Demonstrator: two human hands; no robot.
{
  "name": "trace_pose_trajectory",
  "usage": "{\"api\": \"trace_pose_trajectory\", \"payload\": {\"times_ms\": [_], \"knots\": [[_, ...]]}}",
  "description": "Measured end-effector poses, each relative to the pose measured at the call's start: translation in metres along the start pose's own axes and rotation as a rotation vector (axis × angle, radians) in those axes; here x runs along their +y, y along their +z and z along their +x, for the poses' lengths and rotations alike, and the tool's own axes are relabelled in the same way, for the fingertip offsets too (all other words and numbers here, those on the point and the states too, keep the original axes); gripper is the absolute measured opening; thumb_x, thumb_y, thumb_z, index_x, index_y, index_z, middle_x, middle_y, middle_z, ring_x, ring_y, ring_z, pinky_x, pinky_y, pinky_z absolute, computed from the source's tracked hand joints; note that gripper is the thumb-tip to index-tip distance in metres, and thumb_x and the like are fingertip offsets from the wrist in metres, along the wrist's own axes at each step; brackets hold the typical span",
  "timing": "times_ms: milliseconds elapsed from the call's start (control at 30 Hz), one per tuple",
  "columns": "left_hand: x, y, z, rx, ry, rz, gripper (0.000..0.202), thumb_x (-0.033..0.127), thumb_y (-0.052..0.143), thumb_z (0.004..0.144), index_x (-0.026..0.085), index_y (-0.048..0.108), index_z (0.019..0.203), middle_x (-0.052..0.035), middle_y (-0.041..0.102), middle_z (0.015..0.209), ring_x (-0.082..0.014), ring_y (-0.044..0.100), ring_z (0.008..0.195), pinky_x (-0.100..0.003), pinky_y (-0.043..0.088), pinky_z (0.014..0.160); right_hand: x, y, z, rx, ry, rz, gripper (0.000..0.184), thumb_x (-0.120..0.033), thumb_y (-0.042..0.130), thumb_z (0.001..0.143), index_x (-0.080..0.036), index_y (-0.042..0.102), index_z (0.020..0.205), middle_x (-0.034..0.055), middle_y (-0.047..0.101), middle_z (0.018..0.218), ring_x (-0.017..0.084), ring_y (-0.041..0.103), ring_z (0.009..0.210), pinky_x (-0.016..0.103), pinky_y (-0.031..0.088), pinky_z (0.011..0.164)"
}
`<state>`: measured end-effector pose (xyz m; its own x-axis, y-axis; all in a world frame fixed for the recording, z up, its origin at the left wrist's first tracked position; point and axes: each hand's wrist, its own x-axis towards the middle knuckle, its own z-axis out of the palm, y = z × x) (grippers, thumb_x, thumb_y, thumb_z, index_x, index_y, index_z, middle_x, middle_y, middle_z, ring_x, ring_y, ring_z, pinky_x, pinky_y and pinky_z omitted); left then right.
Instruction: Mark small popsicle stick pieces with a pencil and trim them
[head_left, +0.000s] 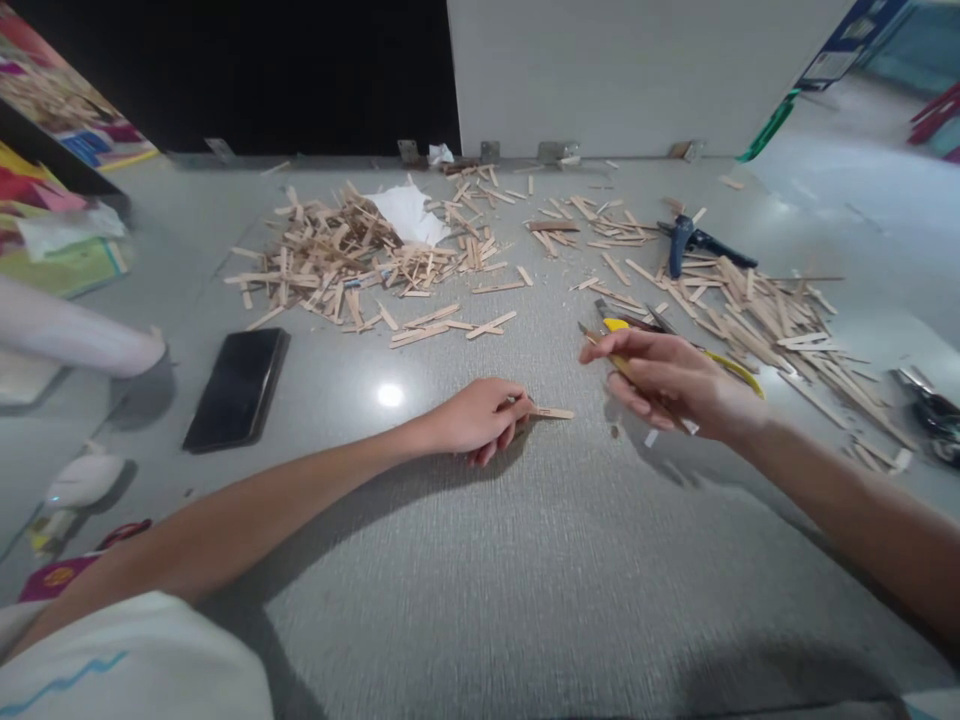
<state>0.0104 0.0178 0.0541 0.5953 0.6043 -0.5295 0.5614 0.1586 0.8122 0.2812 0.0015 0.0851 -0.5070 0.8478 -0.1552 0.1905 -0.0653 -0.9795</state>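
At the middle of the grey table, my left hand (480,418) is closed on a flat wooden craft stick (556,413). The stick's free end points right, with small dark marks on it. To the right, my right hand (675,382) is raised a little above the table. Its fingers pinch a slim, pen-like tool (622,366) with a brownish-yellow shaft and a dark pointed tip; whether it is a pencil or a craft knife I cannot tell. Just behind that hand lies a yellow-handled hand tool (733,370), partly hidden by the fingers.
A heap of short craft stick pieces (322,250) lies back left, with crumpled white tissue (411,214) on it. More sticks (757,310) and a dark blue tool (681,245) lie at right. A black phone (236,390) is left. Upright panels (637,80) border the back.
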Motion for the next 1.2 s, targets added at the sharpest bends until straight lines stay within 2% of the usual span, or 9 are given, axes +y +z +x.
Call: {"api": "trace_pose_trajectory", "payload": {"times_ms": [67,133,200,300,467,600,733,900,1200], "knots": [[0.000,0.000,0.001,-0.007,-0.003,-0.008,0.033,0.029,0.043,0.115,0.021,0.052,0.084,0.0050,0.060,0.056,-0.0101,0.055,0.034,-0.018,0.041,0.033,0.006,0.003,0.001,0.047,0.006,-0.119,0.033,-0.041,0.066,0.101,-0.021,0.055,0.124,0.0084,0.077,0.105,0.005,0.045,0.044,0.022,0.033,0.038],[-0.001,0.001,0.001,-0.017,0.006,-0.014,0.033,0.029,0.043,0.116,0.021,0.052,0.085,0.0053,0.059,0.055,-0.0103,0.056,0.034,-0.018,0.040,0.033,0.010,0.005,0.001,0.063,0.012,-0.298,0.031,-0.043,0.063,0.104,-0.020,0.054,0.123,0.0039,0.076,0.089,0.010,0.053,0.050,0.025,0.043,0.047],[-0.003,0.001,0.000,-0.023,0.013,-0.019,0.034,0.029,0.043,0.115,0.021,0.052,0.084,0.0055,0.059,0.055,-0.0102,0.056,0.034,-0.017,0.040,0.032,0.010,0.006,0.000,0.050,-0.014,-0.503,0.029,-0.045,0.049,0.111,-0.019,0.062,0.109,0.0032,0.071,0.077,0.015,0.063,0.061,0.030,0.050,0.059],[-0.004,0.002,-0.001,-0.022,0.008,-0.031,0.033,0.029,0.042,0.115,0.022,0.051,0.085,0.0060,0.059,0.055,-0.0102,0.055,0.033,-0.017,0.039,0.031,0.007,0.009,-0.004,0.011,-0.107,-0.745,0.041,-0.037,0.038,0.113,-0.020,0.068,0.091,0.0064,0.073,0.081,0.019,0.068,0.075,0.032,0.051,0.071],[-0.002,0.002,-0.003,-0.031,0.005,-0.044,0.034,0.029,0.043,0.115,0.022,0.051,0.083,0.0068,0.056,0.053,-0.0101,0.054,0.032,-0.017,0.038,0.031,0.008,0.016,-0.013,0.000,-0.224,-0.917,0.023,-0.029,0.050,0.110,-0.021,0.071,0.108,0.0076,0.077,0.093,0.021,0.071,0.082,0.031,0.050,0.073],[0.000,0.002,-0.004,-0.030,0.014,-0.045,0.033,0.029,0.043,0.114,0.021,0.052,0.084,0.0060,0.058,0.054,-0.0102,0.054,0.033,-0.017,0.038,0.031,0.014,0.016,-0.018,-0.068,-0.275,-0.991,0.029,-0.028,0.050,0.111,-0.021,0.076,0.120,0.0077,0.079,0.091,0.021,0.072,0.076,0.030,0.048,0.067],[0.000,0.003,-0.005,-0.024,-0.002,-0.044,0.032,0.029,0.043,0.114,0.021,0.053,0.084,0.0056,0.058,0.055,-0.0100,0.053,0.032,-0.017,0.038,0.031,0.018,0.014,-0.018,-0.100,-0.333,-1.112,0.035,-0.016,0.049,0.108,-0.018,0.076,0.131,0.0088,0.079,0.090,0.020,0.072,0.072,0.029,0.046,0.062],[-0.004,0.002,-0.003,-0.025,0.008,-0.046,0.032,0.033,0.045,0.114,0.021,0.054,0.085,0.0054,0.059,0.057,-0.0100,0.054,0.033,-0.017,0.039,0.032,0.017,0.015,-0.019,-0.084,-0.324,-1.154,0.035,-0.012,0.052,0.106,-0.017,0.076,0.131,0.0080,0.078,0.088,0.018,0.070,0.070,0.028,0.045,0.060],[-0.017,0.000,-0.001,0.002,0.007,-0.010,0.045,0.063,0.048,0.105,0.023,0.050,0.083,0.0058,0.058,0.058,-0.0108,0.051,0.032,-0.019,0.037,0.030,0.006,0.037,-0.013,-0.123,-0.214,-1.286,0.032,-0.001,0.059,0.100,-0.016,0.075,0.124,0.0056,0.077,0.086,0.015,0.068,0.067,0.028,0.035,0.057]]}}
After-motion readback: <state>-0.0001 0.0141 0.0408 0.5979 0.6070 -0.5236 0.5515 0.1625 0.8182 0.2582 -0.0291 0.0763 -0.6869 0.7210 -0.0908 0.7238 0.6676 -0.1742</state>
